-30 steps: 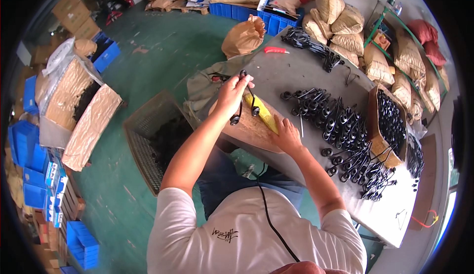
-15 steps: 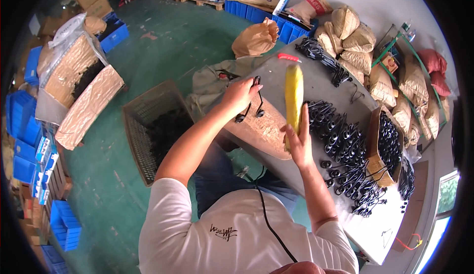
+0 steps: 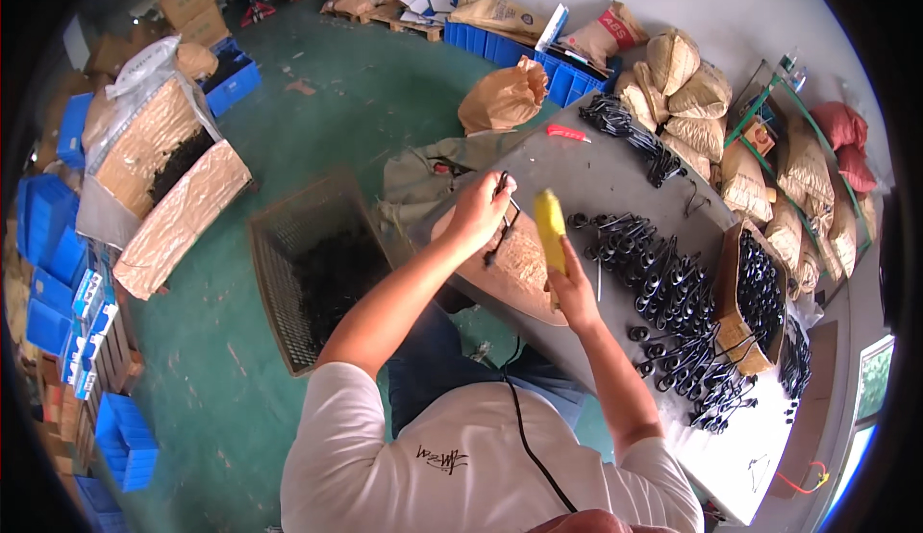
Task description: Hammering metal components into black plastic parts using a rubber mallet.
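Observation:
My left hand is closed on a thin black plastic part, which hangs over a worn brown board on the near-left side of the grey table. My right hand grips a long yellow stick-like tool that stands up from the fist above the board's right side; its exact kind does not show. To the right of that hand, rows of black plastic parts with round ends lie on the table. Part of the black piece is hidden by my left fingers.
A red-handled cutter and a bundle of black parts lie on the table's far end. A cardboard box of black parts stands at the right. Left of the table is a plastic crate holding dark pieces. Full sacks line the wall.
The yellow tool has dropped lower and nearer to me with my right hand. My left hand has shifted slightly, and the black part in it has turned.

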`<state>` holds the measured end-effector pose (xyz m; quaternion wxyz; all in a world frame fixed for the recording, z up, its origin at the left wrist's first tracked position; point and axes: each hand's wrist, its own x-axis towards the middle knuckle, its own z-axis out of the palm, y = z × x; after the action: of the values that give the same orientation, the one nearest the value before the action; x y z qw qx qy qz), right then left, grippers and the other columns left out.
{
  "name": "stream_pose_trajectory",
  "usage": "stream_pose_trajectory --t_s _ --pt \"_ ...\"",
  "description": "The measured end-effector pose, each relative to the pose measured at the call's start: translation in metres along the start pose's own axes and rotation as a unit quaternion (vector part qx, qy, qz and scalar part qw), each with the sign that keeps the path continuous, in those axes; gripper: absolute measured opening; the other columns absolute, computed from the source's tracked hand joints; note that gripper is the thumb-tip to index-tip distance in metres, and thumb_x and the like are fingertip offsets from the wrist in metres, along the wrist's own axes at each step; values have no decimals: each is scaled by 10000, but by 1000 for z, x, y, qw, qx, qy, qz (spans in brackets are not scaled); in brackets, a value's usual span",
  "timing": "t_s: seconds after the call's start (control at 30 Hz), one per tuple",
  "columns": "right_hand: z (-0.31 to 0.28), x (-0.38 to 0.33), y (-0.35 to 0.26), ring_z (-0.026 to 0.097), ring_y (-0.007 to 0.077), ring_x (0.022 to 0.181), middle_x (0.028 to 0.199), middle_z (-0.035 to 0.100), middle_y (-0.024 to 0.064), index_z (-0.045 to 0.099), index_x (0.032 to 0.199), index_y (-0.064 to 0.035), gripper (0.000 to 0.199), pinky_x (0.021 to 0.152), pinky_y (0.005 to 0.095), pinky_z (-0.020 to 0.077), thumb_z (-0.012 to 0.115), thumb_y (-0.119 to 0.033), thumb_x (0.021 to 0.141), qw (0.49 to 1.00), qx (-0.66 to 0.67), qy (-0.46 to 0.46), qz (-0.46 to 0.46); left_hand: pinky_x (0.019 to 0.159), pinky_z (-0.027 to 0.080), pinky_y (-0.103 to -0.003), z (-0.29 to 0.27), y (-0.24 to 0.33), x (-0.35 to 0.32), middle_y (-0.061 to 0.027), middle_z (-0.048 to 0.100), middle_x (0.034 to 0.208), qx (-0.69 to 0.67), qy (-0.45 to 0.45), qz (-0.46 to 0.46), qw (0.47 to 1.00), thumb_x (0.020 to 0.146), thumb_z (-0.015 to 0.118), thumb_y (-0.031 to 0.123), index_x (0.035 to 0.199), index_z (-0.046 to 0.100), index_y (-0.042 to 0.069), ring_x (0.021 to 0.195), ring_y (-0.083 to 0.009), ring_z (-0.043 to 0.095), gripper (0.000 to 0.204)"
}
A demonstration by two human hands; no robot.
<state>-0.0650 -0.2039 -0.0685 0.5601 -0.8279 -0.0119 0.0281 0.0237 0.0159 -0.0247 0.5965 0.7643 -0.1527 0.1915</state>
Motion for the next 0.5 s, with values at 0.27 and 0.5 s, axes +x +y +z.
stream_pose_trajectory --t_s 0.27,0.5 --pt "-19 -30 -101 578 115 626 868 652 85 167 1569 -203 708 572 273 514 529 -75 974 977 6 140 -162 605 491 -364 8 33 -13 -157 628 814 31 -71 -11 997 932 655 162 923 505 -12 683 -254 643 229" --pt "16 4 8 650 209 795 923 668 147 178 1565 -290 732 690 360 521 563 -176 953 979 -189 -47 -60 593 499 -278 11 20 -10 -69 626 747 82 -58 48 994 933 667 150 910 550 -4 641 -119 628 195"
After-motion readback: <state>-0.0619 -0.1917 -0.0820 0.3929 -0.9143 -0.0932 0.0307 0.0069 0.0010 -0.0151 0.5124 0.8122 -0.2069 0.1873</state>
